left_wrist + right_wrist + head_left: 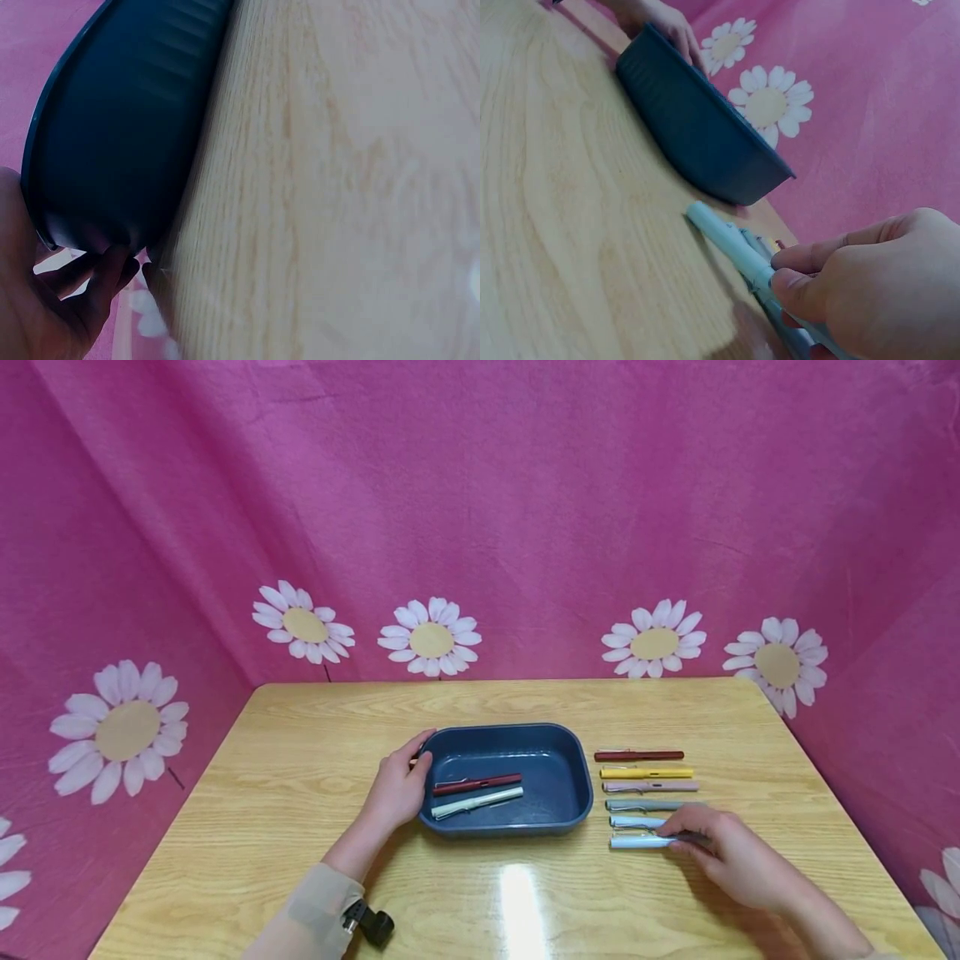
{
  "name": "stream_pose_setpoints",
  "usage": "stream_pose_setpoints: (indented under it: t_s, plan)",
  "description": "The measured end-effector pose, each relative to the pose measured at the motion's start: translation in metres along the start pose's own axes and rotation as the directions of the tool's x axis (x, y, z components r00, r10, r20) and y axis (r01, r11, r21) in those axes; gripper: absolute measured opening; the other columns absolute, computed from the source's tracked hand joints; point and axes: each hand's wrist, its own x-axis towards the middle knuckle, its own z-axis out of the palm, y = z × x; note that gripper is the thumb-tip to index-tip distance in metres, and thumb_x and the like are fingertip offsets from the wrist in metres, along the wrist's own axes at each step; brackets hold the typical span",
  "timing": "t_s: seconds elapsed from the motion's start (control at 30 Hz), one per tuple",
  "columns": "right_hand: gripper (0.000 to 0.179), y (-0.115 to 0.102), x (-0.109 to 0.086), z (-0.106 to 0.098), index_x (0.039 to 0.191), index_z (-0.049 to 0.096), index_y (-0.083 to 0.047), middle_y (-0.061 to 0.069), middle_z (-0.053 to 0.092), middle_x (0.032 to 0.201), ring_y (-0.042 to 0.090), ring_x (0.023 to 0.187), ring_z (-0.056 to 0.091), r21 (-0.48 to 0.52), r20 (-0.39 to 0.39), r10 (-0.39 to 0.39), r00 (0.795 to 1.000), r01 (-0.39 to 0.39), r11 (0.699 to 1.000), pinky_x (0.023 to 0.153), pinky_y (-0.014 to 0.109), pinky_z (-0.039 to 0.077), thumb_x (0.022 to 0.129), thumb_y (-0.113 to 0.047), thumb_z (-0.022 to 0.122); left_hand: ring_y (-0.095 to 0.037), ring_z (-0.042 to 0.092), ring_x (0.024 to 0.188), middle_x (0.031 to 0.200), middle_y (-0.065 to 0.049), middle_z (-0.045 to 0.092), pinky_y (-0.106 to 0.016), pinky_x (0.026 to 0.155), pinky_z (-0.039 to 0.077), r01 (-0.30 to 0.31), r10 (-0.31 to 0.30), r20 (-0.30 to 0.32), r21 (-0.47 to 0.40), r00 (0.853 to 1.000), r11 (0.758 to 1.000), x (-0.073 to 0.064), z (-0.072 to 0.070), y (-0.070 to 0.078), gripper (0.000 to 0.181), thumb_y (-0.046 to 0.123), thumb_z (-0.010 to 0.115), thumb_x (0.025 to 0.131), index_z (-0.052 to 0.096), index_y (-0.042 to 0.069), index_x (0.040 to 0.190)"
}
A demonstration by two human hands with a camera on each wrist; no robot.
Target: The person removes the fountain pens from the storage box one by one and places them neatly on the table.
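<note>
A dark blue rectangular bin (504,828) stands mid-table. My left hand (397,785) grips its left end, thumb over the rim and fingers against the outer wall. Inside lie a dark red pen (477,785) and a pale mint pen (478,802), side by side. My right hand (731,852) pinches a light blue pen (731,240) between thumb and fingers, at the near end of a row of pens to the bin's right. Just beyond it, partly under the fingers, is another light blue pen (633,822).
Farther up the row lie a grey-green pen (645,806), a pinkish pen (651,787), a yellow pen (647,772) and a dark red pen (639,756). A pink curtain (510,527) with daisies hangs behind the wooden table (315,718). A black device (375,925) sits at my left wrist.
</note>
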Motion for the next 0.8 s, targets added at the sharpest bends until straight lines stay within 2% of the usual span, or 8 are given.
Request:
stream_pose_setpoints:
  t_s: [0.1, 0.33, 0.7, 0.8]
  plan:
    - [0.034, 0.003, -0.002, 0.002, 0.102, 0.074, -0.017, -0.006, 0.072, 0.098, 0.008, 0.089, 0.066, -0.020, -0.006, -0.017, 1.000, 0.017, 1.000, 0.076, 0.016, 0.053, 0.087, 0.014, 0.077, -0.036, 0.063, 0.125, 0.146, -0.016, 0.061, -0.056, 0.110, 0.046, -0.003, 0.003, 0.003, 0.000, 1.000, 1.000, 0.000, 0.000, 0.000, 0.045, 0.023, 0.049, 0.113, 0.053, 0.018, 0.158]
    - [0.033, 0.009, -0.005, 0.003, 0.104, 0.074, -0.020, -0.010, 0.070, 0.099, 0.005, 0.090, 0.063, -0.078, 0.018, 0.026, 1.000, -0.024, 0.997, 0.077, 0.018, 0.053, 0.089, 0.010, 0.078, -0.036, 0.063, 0.124, 0.145, -0.016, 0.062, -0.056, 0.110, 0.046, -0.014, 0.014, 0.003, -0.005, 1.000, 1.000, 0.001, 0.000, 0.000, 0.045, 0.022, 0.049, 0.113, 0.053, 0.018, 0.158]
    - [0.043, 0.011, -0.007, 0.010, 0.101, 0.075, -0.020, -0.013, 0.069, 0.102, 0.006, 0.092, 0.064, -0.250, -0.044, -0.020, 0.999, 0.008, 0.968, 0.083, 0.010, 0.047, 0.079, 0.016, 0.083, -0.036, 0.065, 0.122, 0.145, -0.017, 0.062, -0.056, 0.109, 0.048, -0.010, 0.010, 0.001, -0.008, 1.000, 1.000, 0.000, 0.000, 0.001, 0.045, 0.021, 0.049, 0.113, 0.053, 0.016, 0.157]
    - [0.045, 0.011, -0.008, 0.010, 0.101, 0.076, -0.020, -0.013, 0.068, 0.103, 0.007, 0.093, 0.064, -0.282, -0.044, -0.012, 0.999, -0.001, 0.960, 0.084, 0.011, 0.048, 0.077, 0.017, 0.084, -0.036, 0.065, 0.122, 0.145, -0.017, 0.062, -0.055, 0.109, 0.048, -0.005, 0.005, 0.001, -0.011, 1.000, 1.000, -0.001, 0.000, 0.002, 0.045, 0.021, 0.049, 0.113, 0.053, 0.016, 0.157]
